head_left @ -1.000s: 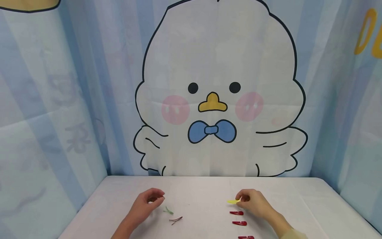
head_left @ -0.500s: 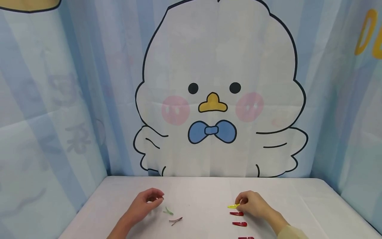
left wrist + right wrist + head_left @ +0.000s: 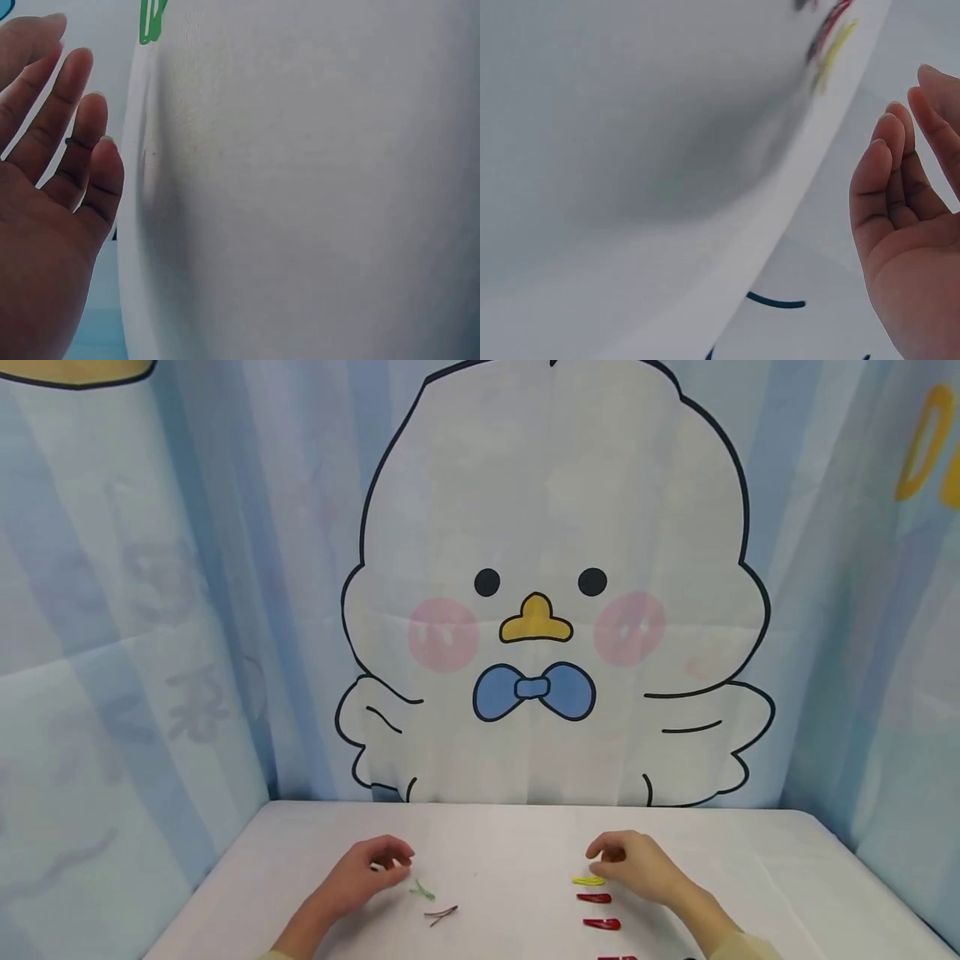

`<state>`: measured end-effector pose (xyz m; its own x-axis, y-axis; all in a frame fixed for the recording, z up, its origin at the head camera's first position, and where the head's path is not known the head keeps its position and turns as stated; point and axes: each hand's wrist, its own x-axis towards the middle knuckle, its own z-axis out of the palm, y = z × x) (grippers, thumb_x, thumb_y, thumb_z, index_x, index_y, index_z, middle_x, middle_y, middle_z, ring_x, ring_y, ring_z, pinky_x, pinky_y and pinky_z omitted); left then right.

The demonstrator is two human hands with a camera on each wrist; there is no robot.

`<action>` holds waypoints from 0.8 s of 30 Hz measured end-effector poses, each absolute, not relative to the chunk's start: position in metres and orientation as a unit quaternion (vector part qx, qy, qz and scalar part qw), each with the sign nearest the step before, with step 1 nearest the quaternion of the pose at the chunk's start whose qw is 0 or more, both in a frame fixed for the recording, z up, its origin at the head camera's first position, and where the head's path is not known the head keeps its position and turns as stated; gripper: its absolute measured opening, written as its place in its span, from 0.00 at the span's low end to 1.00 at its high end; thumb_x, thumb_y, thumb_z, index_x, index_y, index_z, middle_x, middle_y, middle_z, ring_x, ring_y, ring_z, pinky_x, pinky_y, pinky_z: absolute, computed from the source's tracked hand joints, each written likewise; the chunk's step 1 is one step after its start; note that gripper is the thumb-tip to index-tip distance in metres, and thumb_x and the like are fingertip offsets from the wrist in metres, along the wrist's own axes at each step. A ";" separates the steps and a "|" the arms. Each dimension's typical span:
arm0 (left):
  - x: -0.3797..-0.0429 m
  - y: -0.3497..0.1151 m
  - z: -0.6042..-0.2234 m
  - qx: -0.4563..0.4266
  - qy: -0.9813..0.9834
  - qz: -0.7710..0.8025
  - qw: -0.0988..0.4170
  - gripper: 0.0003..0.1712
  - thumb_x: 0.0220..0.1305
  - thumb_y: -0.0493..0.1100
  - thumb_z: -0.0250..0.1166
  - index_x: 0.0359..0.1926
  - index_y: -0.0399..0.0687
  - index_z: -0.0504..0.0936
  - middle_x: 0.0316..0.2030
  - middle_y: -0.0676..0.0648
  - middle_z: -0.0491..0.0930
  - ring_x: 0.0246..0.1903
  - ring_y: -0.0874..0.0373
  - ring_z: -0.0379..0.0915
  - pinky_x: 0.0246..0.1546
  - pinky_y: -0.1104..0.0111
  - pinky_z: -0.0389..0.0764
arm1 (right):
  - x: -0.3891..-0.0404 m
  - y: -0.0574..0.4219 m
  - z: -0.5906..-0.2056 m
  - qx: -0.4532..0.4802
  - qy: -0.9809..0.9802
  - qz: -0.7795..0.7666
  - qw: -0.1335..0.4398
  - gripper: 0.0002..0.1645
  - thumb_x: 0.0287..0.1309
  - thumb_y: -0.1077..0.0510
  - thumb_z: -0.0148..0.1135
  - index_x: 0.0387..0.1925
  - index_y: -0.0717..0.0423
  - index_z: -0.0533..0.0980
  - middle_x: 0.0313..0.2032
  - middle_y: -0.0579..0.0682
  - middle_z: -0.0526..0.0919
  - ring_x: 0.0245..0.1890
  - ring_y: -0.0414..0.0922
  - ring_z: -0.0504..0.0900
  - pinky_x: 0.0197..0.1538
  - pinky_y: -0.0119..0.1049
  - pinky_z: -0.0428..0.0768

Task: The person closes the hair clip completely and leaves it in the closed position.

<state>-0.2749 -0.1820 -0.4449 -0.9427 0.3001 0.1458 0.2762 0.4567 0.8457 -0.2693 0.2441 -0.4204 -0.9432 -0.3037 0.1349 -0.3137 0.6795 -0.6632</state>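
My right hand (image 3: 637,867) hovers just above a yellow snap hair clip (image 3: 588,881) on the white table, fingers loosely bent with nothing between them. The same yellow clip (image 3: 840,46) shows blurred in the right wrist view, apart from the fingertips (image 3: 889,127). Below it in the head view lie red hair clips (image 3: 595,898) in a column, the lowest cut off by the frame edge. My left hand (image 3: 371,872) is held over the table, relaxed and holding nothing. Near its fingertips lie a green hair clip (image 3: 423,890) and a brownish hair clip (image 3: 441,914), both with spread legs.
The white-covered table (image 3: 517,860) ends at a hanging cloth backdrop (image 3: 540,743) printed with a cartoon chick. Pale blue striped cloth (image 3: 112,693) walls in both sides. Part of a small dark object (image 3: 690,957) shows at the bottom edge near the right wrist.
My right hand brought the yellow clip down towards the red ones, let go of it on the table and lifted slightly. The left hand has barely moved.
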 end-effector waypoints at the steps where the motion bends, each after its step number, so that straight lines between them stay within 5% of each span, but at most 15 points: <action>1: -0.276 -0.182 -0.445 0.172 0.855 0.489 0.016 0.12 0.63 0.38 0.70 0.47 0.38 0.83 0.38 0.49 0.81 0.36 0.54 0.73 0.36 0.65 0.75 | -0.268 0.243 -0.418 0.173 -0.915 0.365 0.007 0.07 0.58 0.59 0.72 0.38 0.56 0.83 0.26 0.44 0.76 0.29 0.44 0.73 0.32 0.34 0.72; 24: -0.289 -0.182 -0.449 0.225 0.882 0.404 0.097 0.16 0.54 0.39 0.76 0.45 0.50 0.84 0.41 0.52 0.78 0.41 0.52 0.68 0.44 0.57 0.69 | -0.232 0.214 -0.387 0.219 -0.867 0.445 -0.035 0.08 0.60 0.59 0.70 0.41 0.57 0.82 0.29 0.46 0.78 0.30 0.43 0.77 0.33 0.32 0.77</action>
<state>-0.2887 -0.1816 -0.4494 -0.8804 0.4741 0.0111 0.3182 0.5733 0.7551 -0.2315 0.2137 -0.3867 -0.9012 -0.4121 0.1344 -0.3493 0.5068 -0.7881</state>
